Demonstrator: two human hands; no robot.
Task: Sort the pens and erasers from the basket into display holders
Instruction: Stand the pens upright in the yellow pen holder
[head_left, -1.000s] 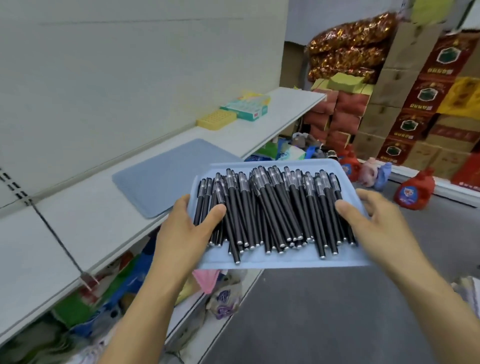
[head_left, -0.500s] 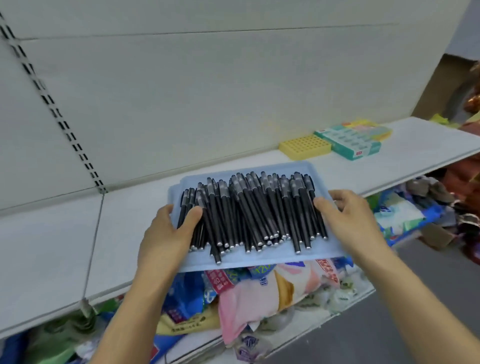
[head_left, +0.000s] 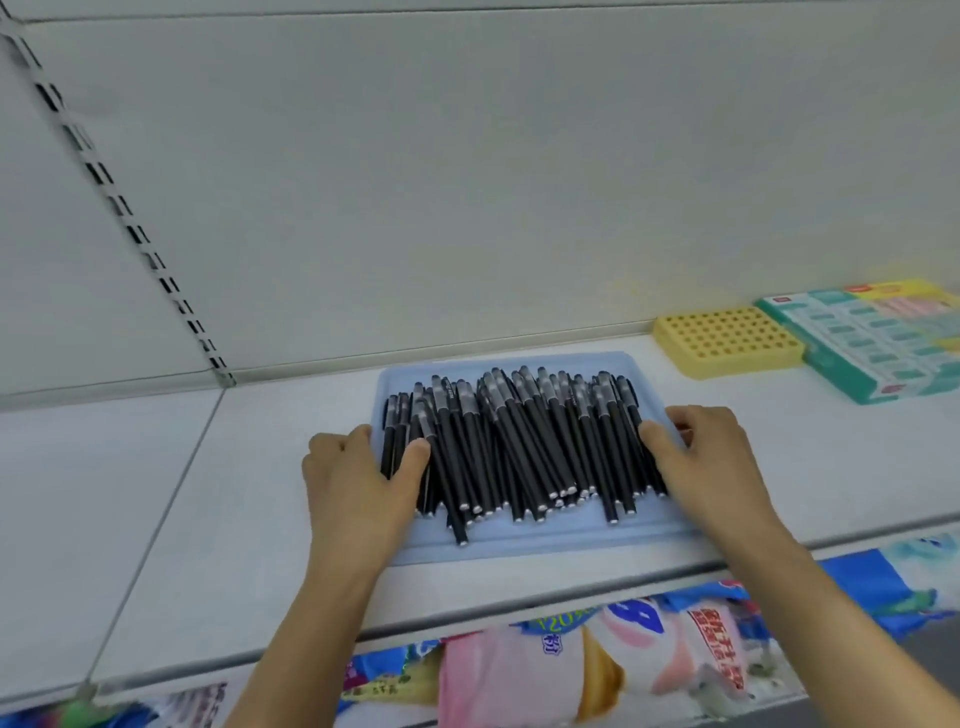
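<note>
My left-hand fingers and right-hand fingers curl loosely over the short ends of the blue tray, thumbs pressed on the outermost black pens. Tray sits flat on the shelf, yellow holder to its right. Risk: a careless release could send loose pens rolling over the low rim.

One blue tray with several dozen black pens, too many and too overlapped for an exact count; one yellow holder; one green box; two hands, left, right.
</note>
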